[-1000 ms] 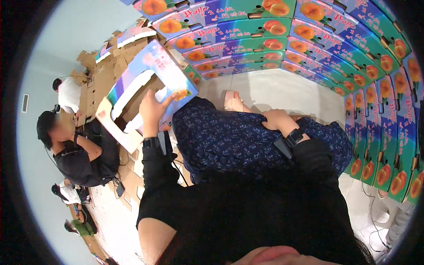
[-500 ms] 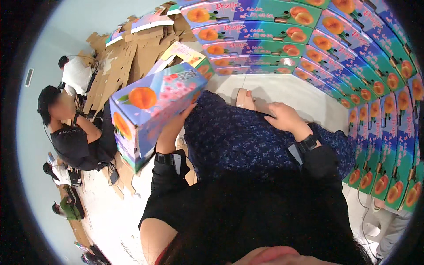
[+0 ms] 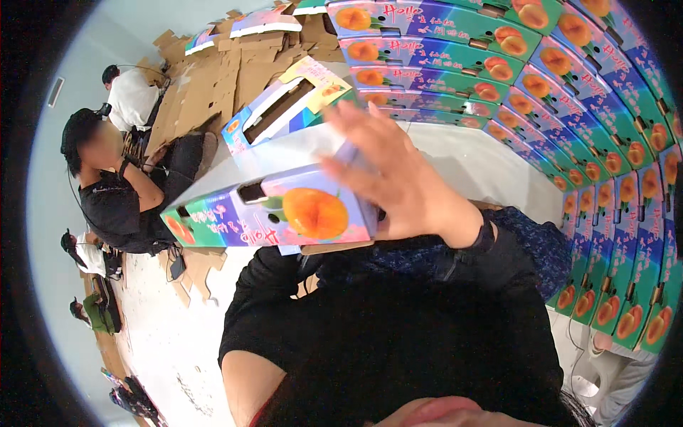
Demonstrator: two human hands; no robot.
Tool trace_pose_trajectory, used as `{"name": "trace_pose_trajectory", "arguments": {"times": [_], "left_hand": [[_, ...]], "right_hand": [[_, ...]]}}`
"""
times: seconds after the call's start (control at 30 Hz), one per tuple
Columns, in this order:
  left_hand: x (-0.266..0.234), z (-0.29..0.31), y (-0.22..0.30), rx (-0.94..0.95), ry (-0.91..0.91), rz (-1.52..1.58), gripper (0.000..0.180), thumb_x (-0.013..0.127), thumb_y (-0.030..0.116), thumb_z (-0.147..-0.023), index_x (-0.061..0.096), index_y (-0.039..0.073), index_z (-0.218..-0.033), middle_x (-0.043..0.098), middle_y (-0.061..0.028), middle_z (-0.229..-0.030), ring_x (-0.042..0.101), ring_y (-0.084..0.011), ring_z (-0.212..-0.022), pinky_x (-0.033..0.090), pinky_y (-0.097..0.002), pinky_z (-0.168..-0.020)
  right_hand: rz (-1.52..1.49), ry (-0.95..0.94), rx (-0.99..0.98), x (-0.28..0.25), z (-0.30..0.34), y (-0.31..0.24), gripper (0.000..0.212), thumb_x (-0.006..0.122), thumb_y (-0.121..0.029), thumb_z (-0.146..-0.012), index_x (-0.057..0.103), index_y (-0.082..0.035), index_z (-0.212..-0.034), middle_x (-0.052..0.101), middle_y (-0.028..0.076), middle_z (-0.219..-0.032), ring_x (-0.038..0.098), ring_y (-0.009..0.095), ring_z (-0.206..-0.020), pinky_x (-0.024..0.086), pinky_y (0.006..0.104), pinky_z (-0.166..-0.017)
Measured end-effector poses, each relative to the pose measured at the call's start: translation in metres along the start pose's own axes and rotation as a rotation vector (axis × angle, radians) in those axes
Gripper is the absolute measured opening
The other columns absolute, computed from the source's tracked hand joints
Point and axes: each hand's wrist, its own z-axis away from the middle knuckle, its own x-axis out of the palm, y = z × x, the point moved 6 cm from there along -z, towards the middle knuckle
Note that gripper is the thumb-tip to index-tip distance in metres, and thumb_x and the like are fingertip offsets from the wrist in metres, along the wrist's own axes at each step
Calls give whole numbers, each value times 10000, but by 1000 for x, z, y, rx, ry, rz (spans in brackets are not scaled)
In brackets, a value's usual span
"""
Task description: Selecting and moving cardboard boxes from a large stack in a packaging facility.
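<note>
A colourful fruit carton (image 3: 313,213) is tilted in the air before me, its long printed side facing me and its pale upper face turned up. My left arm (image 3: 260,277) runs up beneath and behind this carton and holds it raised; the left hand itself is hidden there. At the carton's right end is my right hand (image 3: 405,174), its fingers spread and blurred over the end's upper edge. Whether the fingertips press on the cardboard I cannot tell. Just beyond stands a second carton (image 3: 324,89) with a yellow end and a long slot in its top.
Stacked fruit cartons (image 3: 441,50) form a wall ahead, and more cartons (image 3: 612,235) line the right. Flattened brown cardboard (image 3: 206,92) lies at the far left. A person in black (image 3: 128,206) sits close on the left, with other people beyond.
The carton has turned and tipped so its long printed side faces me. My right hand has risen from my lap to its right end. The left hand has gone out of sight.
</note>
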Motion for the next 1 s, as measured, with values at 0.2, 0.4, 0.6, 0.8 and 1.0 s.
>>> {"name": "trace_pose_trajectory", "arguments": {"times": [0.2,0.4,0.6,0.8,1.0], "left_hand": [[4,2,30,217,-44,201,432,505,382,-918,579,68,-1205,590,-139,-1201,544,-293,-1117,401,-407,-946],[12,-5,65,412,-93,361,426,521,359,-903,572,64,-1207,580,-144,-1211,530,-307,-1132,386,-425,-961],[16,-3,80,489,-118,372,423,538,335,-888,565,61,-1209,569,-149,-1221,517,-320,-1148,372,-442,-976],[13,-4,90,546,-138,377,422,555,312,-874,558,58,-1211,559,-154,-1231,503,-334,-1163,357,-460,-991],[11,-10,91,557,-155,391,425,571,288,-859,551,54,-1213,548,-159,-1241,490,-347,-1179,342,-477,-1006]], "right_hand": [[11,8,88,-3,21,-13,792,789,-274,-607,498,-151,-1334,456,175,-1314,496,368,-1168,351,523,-1028],[90,106,240,-25,69,1,845,816,-248,-565,490,-122,-1335,446,176,-1307,464,393,-1197,355,544,-1020],[537,-48,585,-44,88,-4,1009,826,-235,-533,366,-99,-1420,274,202,-1471,270,422,-1356,195,596,-1094],[386,-173,365,-33,76,-16,967,803,-224,-552,375,-185,-1419,275,182,-1493,238,378,-1391,149,596,-1110],[176,-153,265,-22,71,-13,937,774,-198,-501,440,-181,-1375,359,155,-1448,355,326,-1333,233,550,-1088]]}}
